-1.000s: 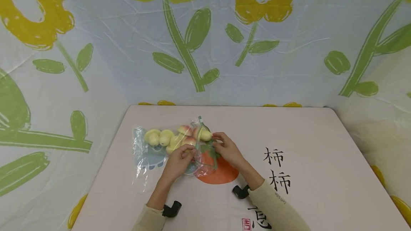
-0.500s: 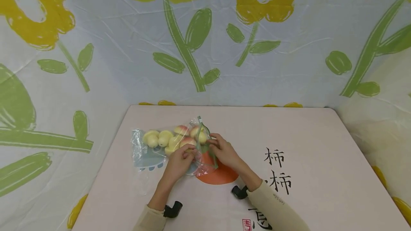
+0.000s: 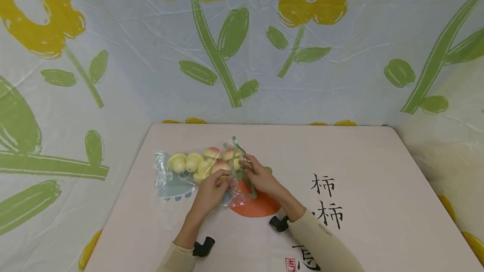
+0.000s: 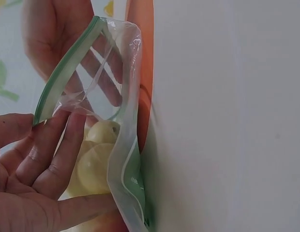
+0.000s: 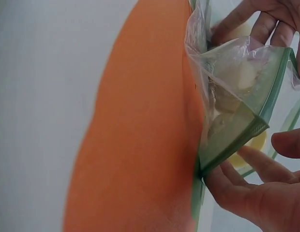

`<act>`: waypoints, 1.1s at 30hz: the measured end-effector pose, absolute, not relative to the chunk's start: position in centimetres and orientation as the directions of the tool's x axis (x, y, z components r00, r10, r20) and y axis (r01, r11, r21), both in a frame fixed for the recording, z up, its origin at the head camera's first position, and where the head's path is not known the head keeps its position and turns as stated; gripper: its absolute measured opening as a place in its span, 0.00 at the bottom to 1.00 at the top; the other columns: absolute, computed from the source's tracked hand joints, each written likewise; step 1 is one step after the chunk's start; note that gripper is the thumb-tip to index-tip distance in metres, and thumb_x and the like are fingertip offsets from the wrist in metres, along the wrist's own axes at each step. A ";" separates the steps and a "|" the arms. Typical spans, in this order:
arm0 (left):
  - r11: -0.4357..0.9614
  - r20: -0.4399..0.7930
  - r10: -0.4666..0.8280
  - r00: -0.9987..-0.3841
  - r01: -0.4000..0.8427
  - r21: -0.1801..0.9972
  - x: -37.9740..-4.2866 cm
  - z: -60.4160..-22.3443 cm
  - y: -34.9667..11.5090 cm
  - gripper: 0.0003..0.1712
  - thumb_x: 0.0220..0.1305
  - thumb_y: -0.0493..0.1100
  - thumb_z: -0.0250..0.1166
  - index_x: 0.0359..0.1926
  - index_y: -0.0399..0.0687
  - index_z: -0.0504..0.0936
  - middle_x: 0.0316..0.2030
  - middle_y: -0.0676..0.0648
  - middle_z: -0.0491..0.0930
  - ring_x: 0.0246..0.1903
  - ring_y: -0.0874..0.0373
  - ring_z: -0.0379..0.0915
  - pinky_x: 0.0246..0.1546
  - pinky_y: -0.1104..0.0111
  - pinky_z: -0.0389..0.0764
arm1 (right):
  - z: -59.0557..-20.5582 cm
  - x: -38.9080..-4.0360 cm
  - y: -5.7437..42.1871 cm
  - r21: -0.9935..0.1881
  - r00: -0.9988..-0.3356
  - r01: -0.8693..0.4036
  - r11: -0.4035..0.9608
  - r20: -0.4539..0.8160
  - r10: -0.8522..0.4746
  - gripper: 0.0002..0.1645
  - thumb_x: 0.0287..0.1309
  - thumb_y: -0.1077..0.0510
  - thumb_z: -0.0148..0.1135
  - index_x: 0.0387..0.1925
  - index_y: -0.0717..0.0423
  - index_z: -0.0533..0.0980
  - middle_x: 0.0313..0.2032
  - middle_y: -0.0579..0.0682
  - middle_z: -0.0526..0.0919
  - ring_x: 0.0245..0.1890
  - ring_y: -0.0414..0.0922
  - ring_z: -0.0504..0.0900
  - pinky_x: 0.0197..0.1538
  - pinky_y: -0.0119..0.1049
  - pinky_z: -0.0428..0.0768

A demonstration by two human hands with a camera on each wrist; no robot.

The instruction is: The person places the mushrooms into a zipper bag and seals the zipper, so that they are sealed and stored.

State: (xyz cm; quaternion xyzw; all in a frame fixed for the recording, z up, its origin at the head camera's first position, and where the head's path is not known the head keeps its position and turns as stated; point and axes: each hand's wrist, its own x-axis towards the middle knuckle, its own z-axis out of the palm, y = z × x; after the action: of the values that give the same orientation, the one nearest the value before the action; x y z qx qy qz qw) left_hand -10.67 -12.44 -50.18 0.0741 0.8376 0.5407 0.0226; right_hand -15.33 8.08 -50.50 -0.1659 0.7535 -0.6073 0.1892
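Note:
A clear zip bag (image 3: 163, 181) with green edging lies on the table, its mouth toward the right. Inside are several pale yellow fruits (image 3: 193, 163) and red-blushed, peach-like ones (image 3: 220, 166). With thumb and fingers, my left hand (image 3: 212, 188) pinches the bag's green rim (image 4: 60, 72), holding the mouth apart. My right hand (image 3: 262, 177) is at the mouth, fingers loosely extended. In the right wrist view its fingers (image 5: 232, 186) touch the green edge from below, while the thumb stands apart. Plastic and fingers partly cover the fruit near the opening.
The pale tabletop (image 3: 363, 150) bears a printed orange persimmon (image 3: 261, 207) beneath the bag's mouth and black characters (image 3: 323, 184) to the right. A flower-printed cloth (image 3: 159, 53) hangs behind and along the sides. Each wrist wears a black camera (image 3: 204, 247).
My right hand has shifted slightly left, further over the bag's mouth. The yellow fruit by its fingertips has moved left, deeper into the bag. My left hand keeps its pinch on the rim.

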 end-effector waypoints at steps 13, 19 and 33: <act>0.451 0.055 0.124 -0.991 0.106 0.886 -10.4 -49.4 -12.1 0.10 0.72 0.43 0.62 0.49 0.45 0.83 0.18 0.45 0.79 0.16 0.65 0.64 0.17 0.70 0.64 | -50.7 -15.7 7.4 -0.962 -0.826 -0.039 0.272 -0.122 -0.551 0.34 0.75 0.67 0.40 0.77 0.61 0.47 0.72 0.54 0.64 0.28 0.49 0.66 0.36 0.34 0.67; 0.493 0.075 0.110 -0.991 0.120 0.861 -10.2 -49.2 -11.8 0.10 0.71 0.44 0.63 0.48 0.46 0.83 0.17 0.51 0.76 0.18 0.65 0.66 0.19 0.68 0.66 | -50.8 -15.5 7.0 -0.951 -0.825 0.003 0.310 -0.177 -0.537 0.34 0.73 0.67 0.42 0.77 0.57 0.51 0.71 0.55 0.66 0.70 0.52 0.62 0.59 0.42 0.65; 0.517 0.066 0.123 -0.990 0.121 0.847 -10.0 -48.9 -11.6 0.12 0.71 0.44 0.63 0.51 0.44 0.82 0.24 0.48 0.83 0.25 0.61 0.77 0.27 0.64 0.76 | -51.3 -15.5 7.8 -0.973 -0.823 0.044 0.226 -0.163 -0.544 0.34 0.72 0.69 0.42 0.77 0.60 0.51 0.71 0.58 0.65 0.17 0.42 0.63 0.22 0.28 0.64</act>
State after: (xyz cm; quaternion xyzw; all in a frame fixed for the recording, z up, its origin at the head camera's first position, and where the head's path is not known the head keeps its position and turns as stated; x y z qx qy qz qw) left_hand -9.95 -11.56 -48.92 0.0702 0.8710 0.4862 0.0011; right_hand -15.47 7.82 -51.33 -0.1681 0.7436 -0.5989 0.2452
